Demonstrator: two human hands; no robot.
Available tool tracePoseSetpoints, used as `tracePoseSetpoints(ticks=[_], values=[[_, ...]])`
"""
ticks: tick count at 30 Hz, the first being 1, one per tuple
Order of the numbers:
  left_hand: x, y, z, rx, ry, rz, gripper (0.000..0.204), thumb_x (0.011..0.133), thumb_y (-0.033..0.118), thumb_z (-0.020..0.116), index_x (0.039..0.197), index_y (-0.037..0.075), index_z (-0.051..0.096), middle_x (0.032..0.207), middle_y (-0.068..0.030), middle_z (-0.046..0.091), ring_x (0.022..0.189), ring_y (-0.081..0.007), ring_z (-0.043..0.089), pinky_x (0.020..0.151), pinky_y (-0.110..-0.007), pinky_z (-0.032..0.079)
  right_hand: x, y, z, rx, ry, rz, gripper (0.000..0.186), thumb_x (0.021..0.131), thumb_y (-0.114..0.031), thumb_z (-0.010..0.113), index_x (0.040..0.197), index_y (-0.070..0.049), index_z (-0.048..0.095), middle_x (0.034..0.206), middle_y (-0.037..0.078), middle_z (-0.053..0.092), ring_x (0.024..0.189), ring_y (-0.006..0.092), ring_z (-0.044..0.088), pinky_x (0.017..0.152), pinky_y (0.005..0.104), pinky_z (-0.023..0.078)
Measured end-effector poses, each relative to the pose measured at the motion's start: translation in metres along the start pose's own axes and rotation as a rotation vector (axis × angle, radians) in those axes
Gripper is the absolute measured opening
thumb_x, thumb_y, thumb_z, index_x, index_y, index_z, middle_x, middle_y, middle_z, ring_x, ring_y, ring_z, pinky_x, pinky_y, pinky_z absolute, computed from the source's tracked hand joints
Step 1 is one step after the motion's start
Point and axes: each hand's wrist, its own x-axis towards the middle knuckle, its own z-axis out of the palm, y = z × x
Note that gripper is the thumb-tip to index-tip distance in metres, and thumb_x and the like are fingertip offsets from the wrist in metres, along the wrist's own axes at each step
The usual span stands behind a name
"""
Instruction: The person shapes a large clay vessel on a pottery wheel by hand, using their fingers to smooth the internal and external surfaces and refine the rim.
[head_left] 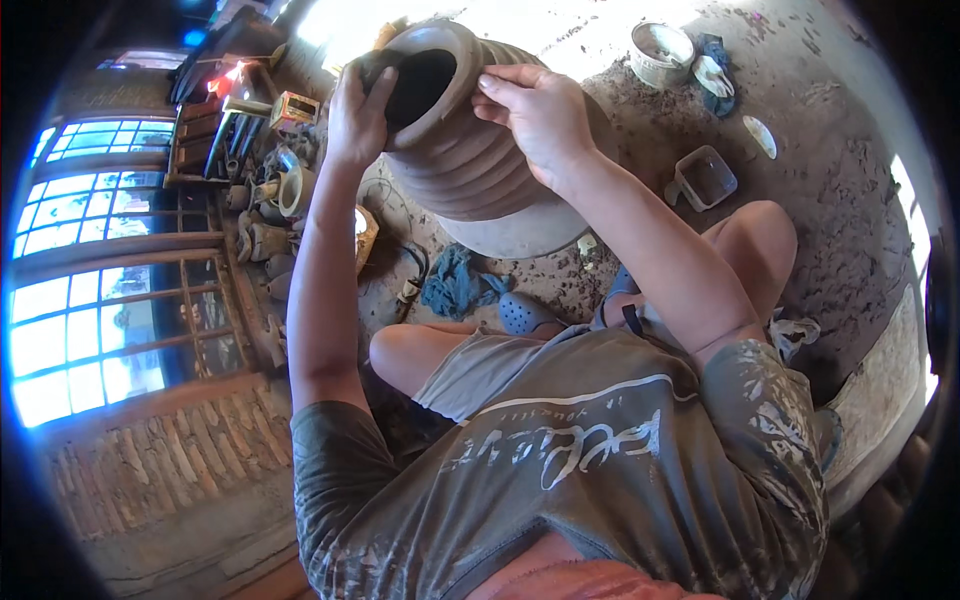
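A large ridged clay pot (455, 175) stands on a pale round base (500, 240) in front of me, its round mouth dark inside. My left hand (360, 115) is curled at the left of the rim, thumb toward the opening; a dark patch at its fingers is too unclear to name. My right hand (535, 125) pinches the right side of the rim with thumb and fingertips, other fingers bent against the pot.
Crumpled teal cloth (455, 285) lies by the base. A bucket (660, 55), gloves (715, 80), a pale oval piece (760, 135) and a square tub (705, 178) are on the right. Clutter including several pots (295, 190) lines the left, beside windows.
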Motion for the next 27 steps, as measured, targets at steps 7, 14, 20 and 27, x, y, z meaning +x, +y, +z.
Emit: tracePoseSetpoints(ticks=[7,14,20,27], values=[[-0.003,-0.007,0.011,0.101,0.138,0.042,0.048,0.102,0.039,0.063,0.121,-0.005,0.062,0.118,-0.0285,0.066,0.112,-0.0460,0.063,0.098,-0.051,0.048,-0.021,-0.015,0.015,-0.011,0.053,0.061,0.038,0.101,-0.009,0.065,0.132,0.011,0.063,0.098,0.010,0.070,0.070,0.0108,0.061,0.056,0.0249,0.051],[-0.006,-0.001,0.015,0.158,0.149,0.017,0.051,0.102,0.039,0.063,0.121,-0.008,0.060,0.121,-0.0298,0.062,0.114,-0.0481,0.061,0.099,-0.052,0.047,-0.046,0.007,0.032,0.217,-0.007,0.079,0.052,0.102,-0.008,0.058,0.148,0.015,0.048,0.099,0.012,0.067,0.063,0.0100,0.056,0.048,0.0245,0.043],[-0.004,-0.006,0.018,0.181,0.184,-0.027,0.050,0.104,0.038,0.062,0.121,-0.008,0.059,0.120,-0.0300,0.062,0.116,-0.0483,0.059,0.100,-0.054,0.046,-0.063,0.041,0.048,0.242,-0.071,0.023,0.045,0.104,-0.011,0.065,0.147,0.002,0.058,0.091,0.002,0.063,0.063,0.0083,0.055,0.051,0.0233,0.043],[-0.022,0.033,0.014,0.236,0.349,0.106,0.044,0.105,0.037,0.063,0.110,-0.006,0.062,0.112,-0.0268,0.064,0.106,-0.0441,0.061,0.093,-0.051,0.047,-0.094,0.033,0.014,-0.438,-0.310,-0.401,0.027,0.100,-0.009,0.071,0.124,-0.001,0.076,0.101,0.011,0.072,0.080,0.0102,0.065,0.073,0.0280,0.054]])
